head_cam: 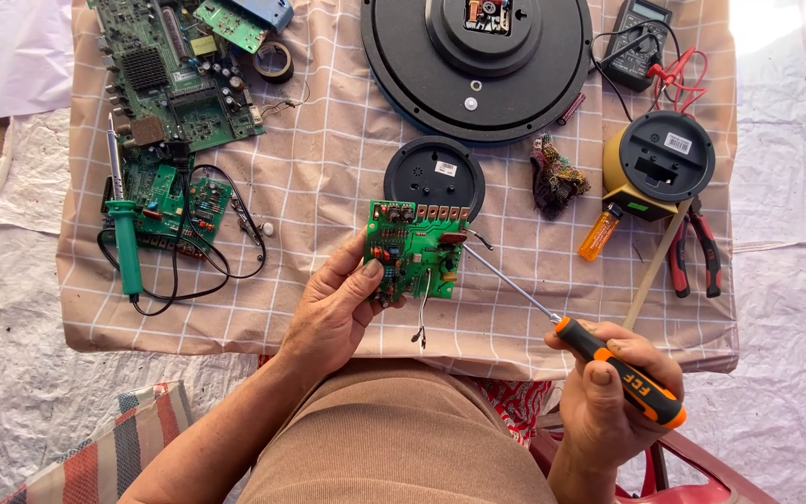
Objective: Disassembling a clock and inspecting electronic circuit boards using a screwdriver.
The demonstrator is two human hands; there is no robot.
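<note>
Left hand [336,308]: closed on the lower left edge of a small green circuit board [414,250], thumb on the component face, fingers behind.
Right hand [608,397]: wrapped tight around the orange-and-black handle of a screwdriver [562,322], thumb along the grip.
Screwdriver shaft: slanting up and left, tip at the board's right side near a red component.
Circuit board: held above the checked cloth [328,177], just in front of a small round black cover [434,173]; thin wires hanging from its lower edge.
Left of cloth: green-handled soldering iron [125,238] lying over another small board [179,201], larger board [174,70] above it, roll of black tape [274,62] beside.
Top: large black disc [476,61], multimeter [639,33] with red leads.
Right: yellow round device [657,166], orange lighter [600,233], red-handled pliers [697,257], tangle of wires [554,175].
</note>
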